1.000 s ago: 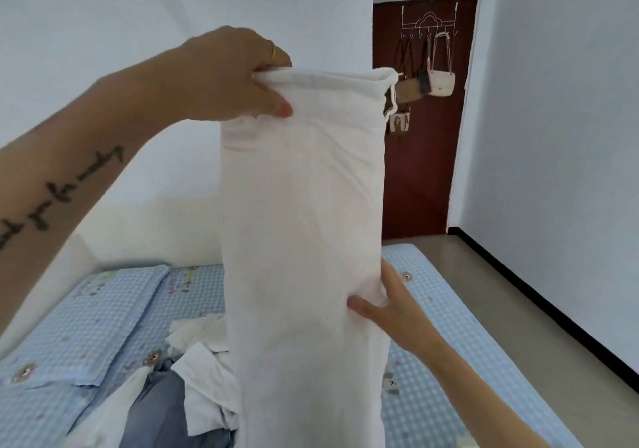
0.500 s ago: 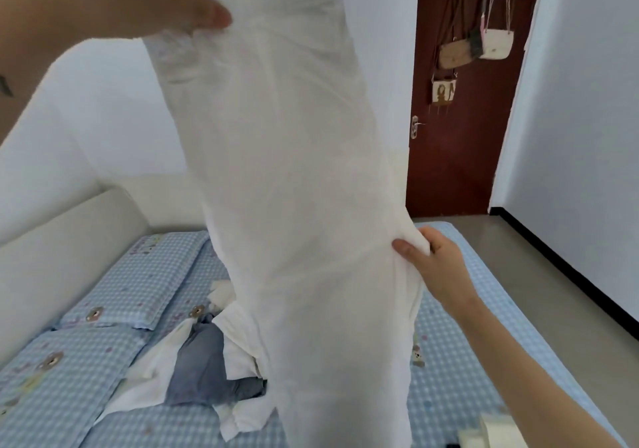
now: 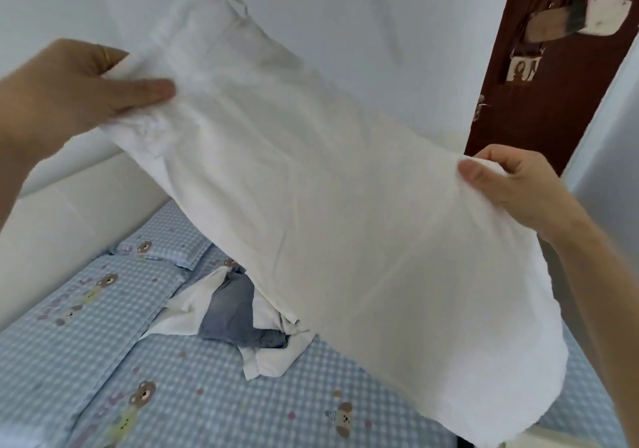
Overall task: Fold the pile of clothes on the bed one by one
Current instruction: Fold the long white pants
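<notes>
The white garment [image 3: 345, 226] is held up in the air over the bed [image 3: 214, 402], stretched on a slant between both hands. The left hand [image 3: 69, 91] pinches its upper, hemmed end, thumb laid flat on top and the other fingers [image 3: 145, 89] tucked behind the cloth; the right hand [image 3: 518, 188] grips the far edge lower down, fingers curled round a fold of fabric. Below the right hand's fingers the tail end hangs loose and bulges (it looks soft and floppy, so it will sag wherever it is unsupported).

To do this step well, I'd keep both grips firm and pull the cloth taut to shake out the wrinkles, then lay it flat on a bare patch of the checked sheet before folding. Under the left hand's fingers, and well below them, lies the pile of clothes [image 3: 238, 323], white and grey-blue pieces; the garment should come down beside that heap, not on it
</notes>
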Motion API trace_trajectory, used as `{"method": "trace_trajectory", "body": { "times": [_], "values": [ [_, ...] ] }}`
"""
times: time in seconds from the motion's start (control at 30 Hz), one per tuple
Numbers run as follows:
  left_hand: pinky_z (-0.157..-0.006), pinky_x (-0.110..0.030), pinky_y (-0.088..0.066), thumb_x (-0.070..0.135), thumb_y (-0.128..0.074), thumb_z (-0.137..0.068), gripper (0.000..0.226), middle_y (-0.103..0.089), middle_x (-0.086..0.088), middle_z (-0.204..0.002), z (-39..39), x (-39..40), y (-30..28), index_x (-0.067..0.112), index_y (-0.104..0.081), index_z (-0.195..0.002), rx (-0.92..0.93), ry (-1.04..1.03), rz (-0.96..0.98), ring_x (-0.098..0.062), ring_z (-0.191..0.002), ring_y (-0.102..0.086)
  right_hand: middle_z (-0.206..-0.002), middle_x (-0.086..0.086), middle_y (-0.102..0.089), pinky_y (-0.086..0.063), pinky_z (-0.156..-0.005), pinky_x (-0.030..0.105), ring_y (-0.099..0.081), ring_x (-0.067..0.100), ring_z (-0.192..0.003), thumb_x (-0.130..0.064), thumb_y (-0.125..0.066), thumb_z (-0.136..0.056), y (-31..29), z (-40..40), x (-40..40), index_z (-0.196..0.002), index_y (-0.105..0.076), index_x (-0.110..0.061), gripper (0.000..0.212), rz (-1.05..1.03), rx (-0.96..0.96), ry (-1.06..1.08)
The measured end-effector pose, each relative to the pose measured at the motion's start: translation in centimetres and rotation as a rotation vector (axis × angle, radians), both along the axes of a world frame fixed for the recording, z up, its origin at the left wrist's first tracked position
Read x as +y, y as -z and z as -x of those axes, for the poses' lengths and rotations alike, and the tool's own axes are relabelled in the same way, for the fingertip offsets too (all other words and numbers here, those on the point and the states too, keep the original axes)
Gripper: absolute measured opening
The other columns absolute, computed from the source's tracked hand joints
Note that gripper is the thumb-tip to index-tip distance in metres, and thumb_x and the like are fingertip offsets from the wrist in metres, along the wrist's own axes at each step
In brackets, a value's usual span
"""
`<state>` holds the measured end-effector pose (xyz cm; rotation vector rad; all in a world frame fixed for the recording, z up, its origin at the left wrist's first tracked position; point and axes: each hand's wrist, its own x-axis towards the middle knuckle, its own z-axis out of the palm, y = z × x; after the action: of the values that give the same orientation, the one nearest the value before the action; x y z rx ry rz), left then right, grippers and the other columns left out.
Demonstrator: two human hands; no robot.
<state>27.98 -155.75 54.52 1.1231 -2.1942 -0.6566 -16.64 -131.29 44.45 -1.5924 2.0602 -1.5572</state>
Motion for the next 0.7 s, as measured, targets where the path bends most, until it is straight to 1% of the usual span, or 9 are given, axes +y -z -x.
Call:
{"method": "trace_trajectory", "body": {
  "times": [0.03,0.1,0.17,0.23,0.37,0.5,0.57,0.63,0.7],
  "values": [
    [-0.074,-0.039,-0.054,0.068,-0.075,-0.06,0.056,-0.075,0.002,-0.083,-0.5,0.9,1.6,0.027,-0.073,-0.098,0.072,0.011,-0.05,-0.019,-0.073,-0.073,-0.059,-0.012,-0.057,-0.04,-0.045,0.02,-0.047,0.001,-0.048,-0.058,-0.062,-0.081,0.7,-0.3,-1.3,-0.074,-0.063,-0.023,0.035,-0.084,0.034,-0.032],
    [-0.07,-0.032,-0.053,0.057,-0.077,-0.064,0.039,-0.075,0.005,-0.08,-0.6,1.1,6.3,0.029,-0.074,-0.091,0.136,-0.087,-0.123,-0.013,-0.071,-0.072,-0.058,-0.011,-0.055,-0.039,-0.051,0.026,-0.047,0.006,-0.051,-0.055,-0.06,-0.083,3.1,-1.1,-4.2,-0.072,-0.062,-0.024,0.033,-0.265,0.097,-0.091],
    [-0.07,-0.031,-0.055,0.045,-0.076,-0.072,0.023,-0.075,0.003,-0.081,-2.5,0.4,12.6,0.027,-0.075,-0.087,0.125,-0.114,-0.268,-0.016,-0.074,-0.072,-0.064,-0.008,-0.058,-0.041,-0.057,0.029,-0.052,0.01,-0.057,-0.052,-0.058,-0.085,7.1,-2.5,-7.7,-0.073,-0.062,-0.022,0.032,-0.447,0.15,-0.157],
    [-0.062,-0.027,-0.055,0.033,-0.073,-0.079,0.01,-0.075,0.001,-0.078,-4.3,-0.4,18.4,0.023,-0.075,-0.08,0.131,-0.204,-0.401,-0.018,-0.072,-0.072,-0.069,-0.007,-0.059,-0.041,-0.061,0.029,-0.054,0.011,-0.064,-0.049,-0.057,-0.088,11.8,-4.3,-10.8,-0.073,-0.061,-0.018,0.034,-0.608,0.171,-0.247],
    [-0.058,-0.027,-0.05,0.028,-0.071,-0.082,0.008,-0.074,0.005,-0.071,-8.8,-2.0,29.5,0.02,-0.071,-0.08,0.091,-0.319,-0.56,-0.016,-0.069,-0.07,-0.07,-0.007,-0.058,-0.04,-0.063,0.029,-0.054,0.012,-0.068,-0.046,-0.056,-0.09,22.5,-9.1,-17.4,-0.068,-0.057,-0.022,0.032,-0.86,0.168,-0.37],
    [-0.062,-0.032,-0.054,0.025,-0.068,-0.086,0.007,-0.074,0.0,-0.073,-13.3,-4.1,38.7,0.018,-0.07,-0.085,0.062,-0.416,-0.672,-0.021,-0.073,-0.07,-0.074,-0.002,-0.06,-0.04,-0.064,0.029,-0.053,0.012,-0.067,-0.047,-0.057,-0.089,32.4,-13.8,-22.8,-0.072,-0.059,-0.016,0.035,-0.99,0.097,-0.423],
    [-0.061,-0.03,-0.053,0.025,-0.066,-0.087,0.007,-0.073,0.002,-0.077,-15.6,-5.3,42.8,0.019,-0.068,-0.089,0.045,-0.462,-0.699,-0.02,-0.075,-0.069,-0.072,-0.001,-0.058,-0.036,-0.062,0.027,-0.049,0.008,-0.065,-0.049,-0.058,-0.088,36.7,-16.0,-25.3,-0.073,-0.057,-0.012,0.04,-1.038,0.076,-0.442],
    [-0.057,-0.026,-0.049,0.023,-0.065,-0.088,0.007,-0.071,0.004,-0.073,-17.8,-6.8,46.9,0.016,-0.067,-0.088,0.011,-0.494,-0.714,-0.017,-0.069,-0.067,-0.067,-0.005,-0.053,-0.032,-0.058,0.024,-0.045,0.006,-0.061,-0.049,-0.059,-0.087,40.9,-18.1,-28.2,-0.067,-0.05,-0.015,0.041,-1.062,0.071,-0.462],
    [-0.052,-0.027,-0.046,0.021,-0.062,-0.09,0.01,-0.069,0.002,-0.068,-19.9,-8.2,51.0,0.014,-0.066,-0.085,-0.048,-0.506,-0.744,-0.016,-0.059,-0.064,-0.064,-0.01,-0.052,-0.031,-0.055,0.022,-0.046,0.005,-0.06,-0.049,-0.061,-0.086,45.0,-20.1,-31.3,-0.062,-0.047,-0.023,0.038,-1.061,0.068,-0.459]
  ]
}}
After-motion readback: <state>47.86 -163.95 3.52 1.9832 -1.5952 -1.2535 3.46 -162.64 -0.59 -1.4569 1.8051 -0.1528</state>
